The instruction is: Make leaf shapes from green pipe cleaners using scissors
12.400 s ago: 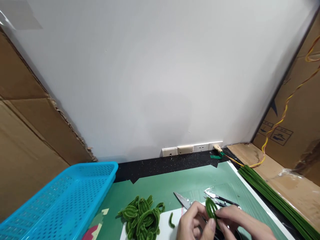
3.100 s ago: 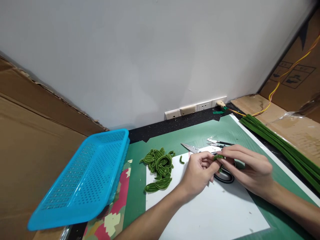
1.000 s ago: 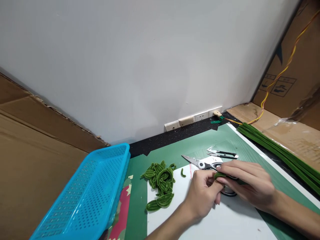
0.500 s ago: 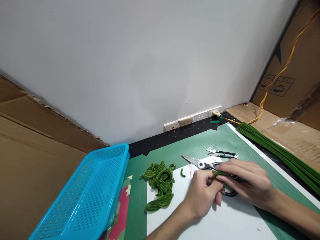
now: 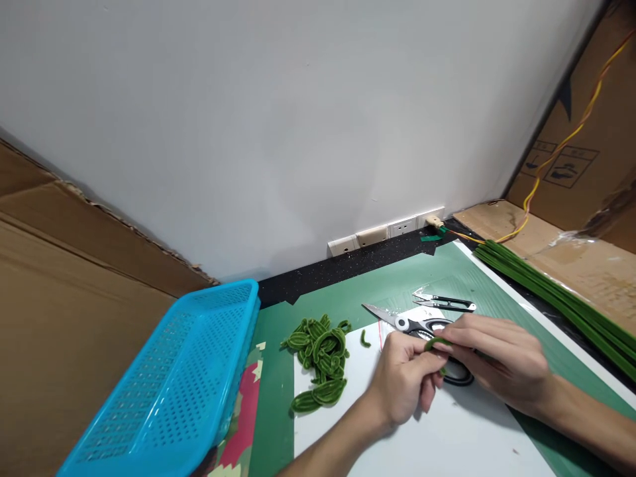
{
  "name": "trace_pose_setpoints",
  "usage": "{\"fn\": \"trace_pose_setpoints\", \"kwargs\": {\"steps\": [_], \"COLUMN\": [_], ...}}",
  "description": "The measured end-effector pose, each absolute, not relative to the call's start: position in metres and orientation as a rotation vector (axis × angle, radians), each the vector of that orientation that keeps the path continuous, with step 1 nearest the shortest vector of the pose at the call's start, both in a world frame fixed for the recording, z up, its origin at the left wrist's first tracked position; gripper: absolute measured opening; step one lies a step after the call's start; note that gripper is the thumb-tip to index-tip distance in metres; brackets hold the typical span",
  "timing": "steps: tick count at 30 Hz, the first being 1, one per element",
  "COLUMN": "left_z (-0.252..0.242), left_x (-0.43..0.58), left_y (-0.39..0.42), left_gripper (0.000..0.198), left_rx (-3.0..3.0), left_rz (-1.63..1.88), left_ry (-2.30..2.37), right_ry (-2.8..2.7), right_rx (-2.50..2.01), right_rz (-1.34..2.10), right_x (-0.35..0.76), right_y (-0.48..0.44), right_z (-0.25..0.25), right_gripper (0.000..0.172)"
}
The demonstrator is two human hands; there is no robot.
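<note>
Between my fingertips is a short bent piece of green pipe cleaner (image 5: pixel 433 344), much of it covered by the fingers. My left hand (image 5: pixel 405 377) pinches it from the left, while my right hand (image 5: pixel 501 351) grips its other end with thumb and forefinger. Just behind the hands lie scissors (image 5: pixel 401 323) with black and grey handles, their blades pointing left. To the left sits a pile of green pipe-cleaner leaf shapes and loops (image 5: pixel 320 351). A small curved green scrap (image 5: pixel 365 338) rests on the white sheet (image 5: pixel 397 450).
A blue perforated basket (image 5: pixel 163 397) stands at the left. Black thread snips (image 5: pixel 447 303) lie behind the scissors on the green mat (image 5: pixel 358 285). Long green pipe cleaners (image 5: pixel 551 295) are bundled at the right. Wall sockets (image 5: pixel 377 235) and a yellow cord (image 5: pixel 571 136) are at the back.
My right hand has shifted slightly right, its fingers more bunched on the green piece. My left hand keeps its hold. The whole view has tilted a little.
</note>
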State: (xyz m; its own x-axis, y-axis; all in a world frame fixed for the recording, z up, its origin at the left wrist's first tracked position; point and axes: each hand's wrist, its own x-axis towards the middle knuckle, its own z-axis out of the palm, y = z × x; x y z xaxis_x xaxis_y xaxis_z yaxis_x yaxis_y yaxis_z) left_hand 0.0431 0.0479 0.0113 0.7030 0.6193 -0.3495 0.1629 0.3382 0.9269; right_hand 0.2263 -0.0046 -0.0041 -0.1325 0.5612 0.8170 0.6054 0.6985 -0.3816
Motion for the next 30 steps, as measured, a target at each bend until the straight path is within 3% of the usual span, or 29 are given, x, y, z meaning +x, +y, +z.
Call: {"fn": "trace_pose_setpoints", "kwargs": {"steps": [11, 19, 23, 30], "left_z": [0.01, 0.007, 0.001, -0.012], "left_x": [0.042, 0.042, 0.042, 0.043], "left_y": [0.047, 0.047, 0.048, 0.038], "left_gripper": [0.042, 0.062, 0.053, 0.032], "left_rx": [1.274, 1.298, 1.301, 1.391], "left_rz": [0.38, 0.431, 0.408, 0.438], "left_ry": [0.692, 0.643, 0.645, 0.625], "right_ry": [-1.722, -1.309, -1.162, -1.443], "right_rx": [-0.978, -1.297, -1.344, -1.316], "right_rz": [-0.033, 0.423, 0.686, 0.597], "right_x": [0.228, 0.221, 0.227, 0.221], "right_y": [-0.005, 0.0, 0.005, -0.004], "right_z": [-0.002, 0.009, -0.002, 0.0], "right_gripper": [0.02, 0.01, 0.019, 0.024]}}
